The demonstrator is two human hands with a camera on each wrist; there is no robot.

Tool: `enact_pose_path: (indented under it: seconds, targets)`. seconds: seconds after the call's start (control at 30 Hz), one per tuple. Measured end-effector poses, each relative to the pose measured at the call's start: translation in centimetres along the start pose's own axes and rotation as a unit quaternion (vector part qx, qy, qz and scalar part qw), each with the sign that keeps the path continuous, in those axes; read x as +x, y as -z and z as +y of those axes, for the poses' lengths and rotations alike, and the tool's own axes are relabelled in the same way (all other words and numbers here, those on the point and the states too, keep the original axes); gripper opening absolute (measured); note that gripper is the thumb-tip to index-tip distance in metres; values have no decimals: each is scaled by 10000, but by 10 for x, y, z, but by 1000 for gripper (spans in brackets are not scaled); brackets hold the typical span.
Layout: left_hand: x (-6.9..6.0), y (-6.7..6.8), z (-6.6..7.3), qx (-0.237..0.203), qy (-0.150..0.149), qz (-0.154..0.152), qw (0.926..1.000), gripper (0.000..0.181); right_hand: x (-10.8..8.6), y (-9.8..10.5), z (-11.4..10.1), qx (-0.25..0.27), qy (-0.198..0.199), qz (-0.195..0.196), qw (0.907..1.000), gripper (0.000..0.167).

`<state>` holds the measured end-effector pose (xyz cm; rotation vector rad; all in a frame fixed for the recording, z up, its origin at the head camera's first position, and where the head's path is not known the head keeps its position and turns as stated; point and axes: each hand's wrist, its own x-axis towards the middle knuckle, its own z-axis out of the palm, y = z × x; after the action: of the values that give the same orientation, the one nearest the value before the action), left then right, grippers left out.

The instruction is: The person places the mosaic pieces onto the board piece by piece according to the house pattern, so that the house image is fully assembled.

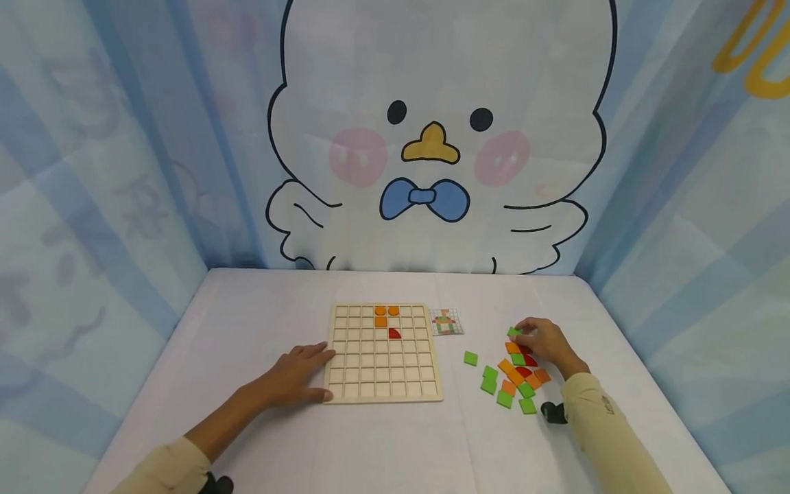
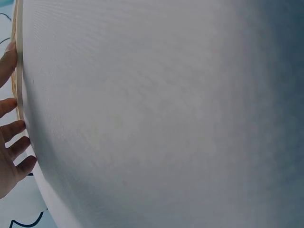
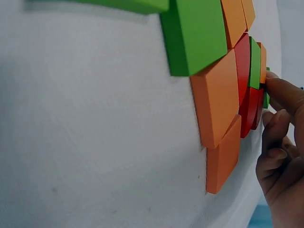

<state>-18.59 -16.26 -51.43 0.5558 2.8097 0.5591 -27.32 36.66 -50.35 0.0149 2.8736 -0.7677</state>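
A wooden grid board [image 1: 384, 374] lies on the table. It carries two orange round pieces [image 1: 387, 311], an orange square [image 1: 380, 322] and a red quarter-circle [image 1: 395, 333]. My left hand [image 1: 293, 376] rests on the table with spread fingers touching the board's left edge; the left wrist view shows its fingertips [image 2: 26, 164] along that edge. At the far end of a pile of loose tiles, my right hand [image 1: 546, 342] pinches a green square tile [image 1: 513, 331] between thumb and fingers. In the right wrist view, the hand [image 3: 285, 147] partly hides that tile.
A small pattern card [image 1: 447, 322] lies against the board's upper right side. Green tiles [image 1: 505, 398], orange tiles [image 1: 542, 375] and red pieces [image 1: 524, 372] are scattered right of the board. A printed curtain [image 1: 432, 240] stands behind the table.
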Motion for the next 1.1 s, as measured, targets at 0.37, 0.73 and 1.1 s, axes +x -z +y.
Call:
enact_pose_path:
  seconds: [0.37, 0.73, 1.1]
  targets:
    - [0, 1, -1, 13, -32, -22, 10000, 82, 4, 1, -5, 76, -141, -113, 9998, 37]
    - [-2, 3, 2, -91, -25, -37, 9999, 81, 4, -5, -1, 279, -129, -57, 9995, 35]
    - [-3, 5, 3, -24, -89, -18, 10000, 81, 3, -7, -9, 655, 10, 0, 9979, 39]
